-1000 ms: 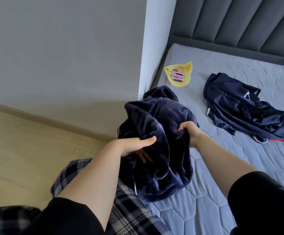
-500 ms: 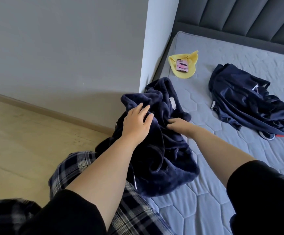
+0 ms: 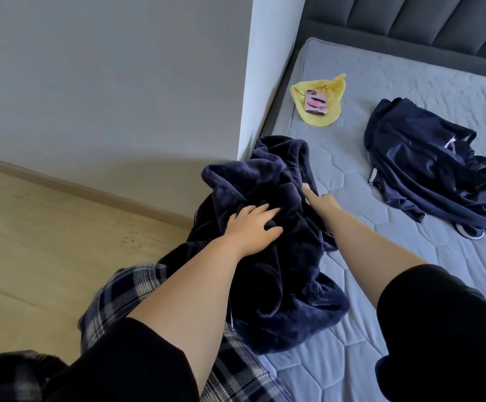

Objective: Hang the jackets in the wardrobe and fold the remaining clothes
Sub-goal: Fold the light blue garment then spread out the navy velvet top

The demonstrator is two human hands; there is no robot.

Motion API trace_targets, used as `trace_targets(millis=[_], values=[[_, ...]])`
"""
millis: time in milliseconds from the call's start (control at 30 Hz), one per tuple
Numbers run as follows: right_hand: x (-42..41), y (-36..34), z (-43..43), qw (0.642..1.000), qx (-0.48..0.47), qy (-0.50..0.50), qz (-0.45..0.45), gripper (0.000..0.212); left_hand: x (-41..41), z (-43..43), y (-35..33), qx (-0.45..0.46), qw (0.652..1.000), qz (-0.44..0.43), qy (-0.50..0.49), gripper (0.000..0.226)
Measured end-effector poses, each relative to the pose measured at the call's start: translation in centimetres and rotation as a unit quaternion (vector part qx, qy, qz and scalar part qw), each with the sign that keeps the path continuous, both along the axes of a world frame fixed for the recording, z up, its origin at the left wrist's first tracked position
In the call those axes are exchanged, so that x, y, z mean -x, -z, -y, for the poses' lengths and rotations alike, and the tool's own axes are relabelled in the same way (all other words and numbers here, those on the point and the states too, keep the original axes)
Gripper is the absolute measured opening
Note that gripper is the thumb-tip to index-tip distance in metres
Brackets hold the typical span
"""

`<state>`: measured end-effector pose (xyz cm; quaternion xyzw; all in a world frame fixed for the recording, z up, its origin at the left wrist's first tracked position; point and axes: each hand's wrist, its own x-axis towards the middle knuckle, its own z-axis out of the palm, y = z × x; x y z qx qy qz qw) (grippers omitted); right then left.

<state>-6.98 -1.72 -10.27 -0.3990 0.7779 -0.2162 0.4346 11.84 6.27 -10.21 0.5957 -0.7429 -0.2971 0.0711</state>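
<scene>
Bed: grey quilted mattress with hexagon stitching, filling the right of the view. Headboard: dark grey, padded in vertical channels, at the bed's far end. Wall: plain grey, left of the bed, ending in a lighter corner edge beside the mattress. Floor: pale wood, left of the bed, with a matching skirting board along the wall's foot. Light soft and even.

Plush matt fleece garment; slick shiny jacket at 3 o'clock; quilted cloth mattress; smooth wood floor.
</scene>
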Motion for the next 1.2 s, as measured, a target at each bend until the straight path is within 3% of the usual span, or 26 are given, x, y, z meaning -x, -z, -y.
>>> trace_targets(millis=[133, 267, 400, 533, 700, 800, 900, 1000, 1100, 1200], values=[[-0.7, -1.1, 0.6, 0.992, 0.005, -0.011, 0.123, 0.068, 0.7, 0.2, 0.0, -0.025, 0.999, 0.02, 0.021, 0.057], [-1.5, -1.7, 0.6, 0.995, 0.073, 0.044, 0.058, 0.019, 0.6, 0.1, 0.1, -0.036, 0.999, -0.005, 0.018, 0.056], [-2.5, -3.1, 0.5, 0.984, 0.164, 0.046, 0.054, 0.001, 0.0, -0.4, -0.2, -0.045, 0.997, -0.061, 0.009, 0.052], [-4.0, -5.0, -0.7, 0.976, 0.191, -0.035, 0.1, 0.029, -0.5, -1.2, -1.5, -0.087, 0.957, -0.243, -0.13, 0.042], [-6.5, -10.1, -2.4, 0.933, 0.251, -0.205, 0.156, 0.053, -2.6, -1.5, -5.0, 0.086, 0.878, -0.341, -0.325, 0.027], [-8.9, -14.0, -3.9, 0.89, 0.281, -0.335, 0.132, 0.053, -5.4, -1.8, -8.0, 0.191, 0.835, -0.364, -0.367, 0.028], [-11.5, -17.4, -5.4, 0.839, 0.309, -0.446, 0.027, 0.037, -9.4, -2.4, -12.3, 0.29, 0.841, -0.298, -0.347, 0.057], [-14.4, -20.7, -6.9, 0.794, 0.341, -0.499, -0.06, 0.015, -13.5, -3.5, -17.5, 0.305, 0.902, -0.172, -0.252, 0.078], [-17.4, -24.1, -8.7, 0.784, 0.377, -0.489, -0.064, 0.014, -16.5, -5.3, -22.1, 0.282, 0.942, -0.036, -0.179, 0.069], [-20.5, -27.2, -10.9, 0.753, 0.411, -0.511, -0.061, 0.012, -19.1, -7.6, -25.5, 0.265, 0.95, 0.027, -0.164, 0.046]])
